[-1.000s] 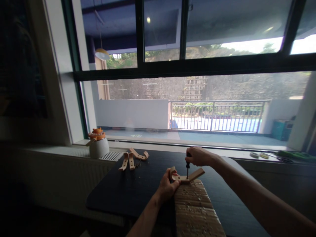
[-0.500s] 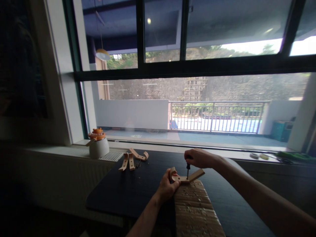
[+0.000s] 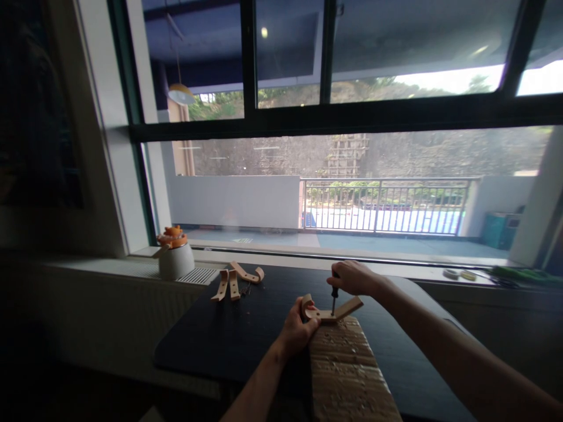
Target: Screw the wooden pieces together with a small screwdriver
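Note:
My left hand (image 3: 297,326) grips the curled end of a pale wooden hook (image 3: 348,307), which lies across the far end of a rough wooden board (image 3: 347,369). A dark-handled screwdriver (image 3: 334,298) stands nearly upright, its tip at a hole in the middle of the hook. Closed round the top of its handle is my right hand (image 3: 352,278). Whether a screw sits under the tip is too small to make out.
More wooden hooks (image 3: 234,286) lie at the back left of the dark table (image 3: 206,340), with several small screws (image 3: 246,289) beside them. A grey pot with an orange top (image 3: 176,261) stands on the sill. Tape rolls (image 3: 451,274) and green material (image 3: 514,274) lie at right.
My right hand has shifted slightly on the screwdriver handle, its wrist turning a little. The left hand still holds the hook against the board. The whole view has moved slightly.

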{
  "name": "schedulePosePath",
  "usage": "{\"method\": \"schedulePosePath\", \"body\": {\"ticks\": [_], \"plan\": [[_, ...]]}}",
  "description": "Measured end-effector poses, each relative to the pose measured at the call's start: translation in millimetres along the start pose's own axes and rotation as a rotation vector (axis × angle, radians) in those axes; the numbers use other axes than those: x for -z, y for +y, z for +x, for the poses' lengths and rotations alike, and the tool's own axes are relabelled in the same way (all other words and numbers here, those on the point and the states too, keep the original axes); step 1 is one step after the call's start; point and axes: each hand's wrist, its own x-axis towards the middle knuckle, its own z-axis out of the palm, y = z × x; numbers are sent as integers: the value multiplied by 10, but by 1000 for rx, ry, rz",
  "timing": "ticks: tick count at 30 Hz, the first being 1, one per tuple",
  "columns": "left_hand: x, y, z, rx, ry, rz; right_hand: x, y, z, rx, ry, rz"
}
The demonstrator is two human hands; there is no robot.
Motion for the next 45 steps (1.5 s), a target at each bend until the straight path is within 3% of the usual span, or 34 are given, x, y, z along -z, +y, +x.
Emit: {"method": "schedulePosePath", "body": {"ticks": [5,14,27,34,41,45], "plan": [[3,-11,11,4,-3,-1,0,-19,10,-17,10,8],[5,-27,19,5,6,4,58,-4,-47,131,-18,94],[25,-45,26,13,-36,-27,-50,-41,77,-12,18,87],[114,32,118,76,-129,-100,-220,-68,51,-43,160,196],[211,23,118,159,-232,-152,-438,123,-73,-5,264,412],[203,46,79,129,-257,-206,-516,188,-74,-30,284,444]]}}
